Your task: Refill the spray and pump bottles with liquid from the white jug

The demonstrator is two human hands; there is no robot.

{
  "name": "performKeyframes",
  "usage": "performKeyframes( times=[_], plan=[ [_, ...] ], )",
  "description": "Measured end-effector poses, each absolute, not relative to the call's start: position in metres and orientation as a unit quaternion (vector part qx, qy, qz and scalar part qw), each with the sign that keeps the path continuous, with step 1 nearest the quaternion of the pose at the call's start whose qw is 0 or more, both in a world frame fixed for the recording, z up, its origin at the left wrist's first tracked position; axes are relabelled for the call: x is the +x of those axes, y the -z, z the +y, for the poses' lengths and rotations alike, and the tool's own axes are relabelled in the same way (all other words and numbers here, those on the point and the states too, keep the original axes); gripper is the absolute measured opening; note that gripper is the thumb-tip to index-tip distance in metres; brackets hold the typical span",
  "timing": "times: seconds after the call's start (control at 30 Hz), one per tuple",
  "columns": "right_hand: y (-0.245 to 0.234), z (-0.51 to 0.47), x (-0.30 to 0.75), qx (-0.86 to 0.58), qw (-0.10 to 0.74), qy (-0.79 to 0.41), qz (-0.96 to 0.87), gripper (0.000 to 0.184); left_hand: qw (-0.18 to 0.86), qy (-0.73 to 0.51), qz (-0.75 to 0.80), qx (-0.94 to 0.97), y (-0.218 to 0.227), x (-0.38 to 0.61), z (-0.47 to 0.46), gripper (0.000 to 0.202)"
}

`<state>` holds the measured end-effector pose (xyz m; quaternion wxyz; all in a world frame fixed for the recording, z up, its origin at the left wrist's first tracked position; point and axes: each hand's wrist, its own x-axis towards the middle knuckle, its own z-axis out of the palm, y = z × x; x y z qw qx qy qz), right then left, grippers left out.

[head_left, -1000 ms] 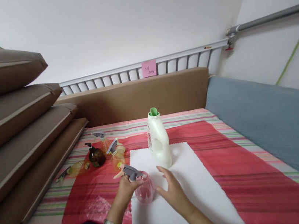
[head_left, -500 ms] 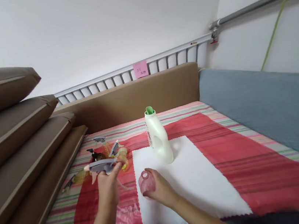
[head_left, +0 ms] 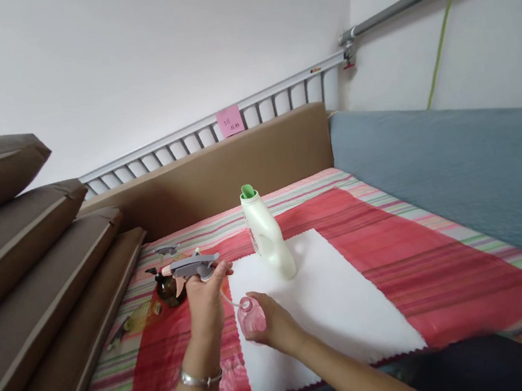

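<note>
My left hand [head_left: 208, 293] grips a grey and pink trigger spray head [head_left: 192, 267], nozzle pointing left. A thin clear dip tube hangs from it, and its lower end is at the mouth of a small pink transparent bottle [head_left: 252, 318]. Around that bottle's right side are the fingers of my right hand [head_left: 276, 323]; it stands open-necked over the left part of a white sheet [head_left: 334, 301]. Behind it, on the same sheet, stands a pale green jug with a handle [head_left: 269, 236], a green spout showing in its open neck.
At the left lie a dark brown pump bottle [head_left: 170, 292], a yellow spray bottle [head_left: 139, 317] and another grey spray head [head_left: 166, 251]. Stacked brown cushions [head_left: 45, 251] rise at the left edge. A brown padded board [head_left: 219, 175] and a blue one [head_left: 452, 175] border the red-covered surface.
My left hand has moved right with the spray head, bringing the dip tube's end to the pink bottle's mouth. My right hand still holds the bottle. The camera view has shifted slightly.
</note>
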<state>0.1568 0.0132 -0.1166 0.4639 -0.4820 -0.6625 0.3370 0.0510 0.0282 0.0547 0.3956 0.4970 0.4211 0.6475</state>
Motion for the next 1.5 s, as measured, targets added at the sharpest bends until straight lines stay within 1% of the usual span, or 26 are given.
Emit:
performKeyframes(
  times=[0.1, 0.2, 0.3, 0.43, 0.63, 0.7, 0.8, 0.93, 1.1, 1.2, 1.33, 1.5],
  plan=[
    [0.114, 0.012, 0.158, -0.481, 0.463, -0.336, -0.665, 0.083, 0.364, -0.619, 0.455, 0.526, -0.046, 0.053, 0.03, 0.021],
    [0.11, 0.011, 0.159, -0.48, 0.465, -0.334, -0.665, 0.084, 0.344, -0.599, 0.488, 0.534, -0.026, 0.055, 0.029, 0.022],
    [0.107, 0.012, 0.159, -0.474, 0.468, -0.335, -0.666, 0.084, 0.35, -0.573, 0.518, 0.529, 0.004, 0.056, 0.025, 0.023],
    [0.109, 0.013, 0.158, -0.453, 0.476, -0.337, -0.674, 0.094, 0.37, -0.535, 0.553, 0.521, 0.037, 0.05, 0.021, 0.031],
    [0.126, 0.005, 0.152, -0.457, 0.494, -0.33, -0.662, 0.103, 0.404, -0.508, 0.547, 0.529, 0.049, 0.04, 0.019, 0.034],
    [0.128, 0.003, 0.151, -0.458, 0.497, -0.328, -0.66, 0.103, 0.414, -0.506, 0.541, 0.529, 0.051, 0.036, 0.018, 0.036],
    [0.122, 0.001, 0.154, -0.444, 0.496, -0.326, -0.671, 0.096, 0.43, -0.509, 0.528, 0.526, 0.053, 0.031, 0.018, 0.042],
    [0.095, 0.0, 0.164, -0.416, 0.478, -0.326, -0.702, 0.093, 0.455, -0.523, 0.511, 0.509, 0.042, 0.024, 0.017, 0.048],
    [0.043, -0.016, 0.175, -0.384, 0.43, -0.349, -0.739, 0.09, 0.533, -0.575, 0.414, 0.463, -0.003, 0.019, 0.001, 0.035],
    [0.016, -0.029, 0.179, -0.352, 0.431, -0.408, -0.724, 0.085, 0.566, -0.594, 0.354, 0.449, -0.028, 0.018, -0.013, 0.031],
    [-0.008, -0.044, 0.183, -0.318, 0.425, -0.5, -0.684, 0.076, 0.588, -0.585, 0.306, 0.467, -0.05, 0.017, -0.027, 0.031],
    [-0.024, -0.057, 0.182, -0.226, 0.471, -0.584, -0.621, 0.065, 0.575, -0.602, 0.293, 0.47, -0.068, 0.021, -0.041, 0.035]
  ],
)
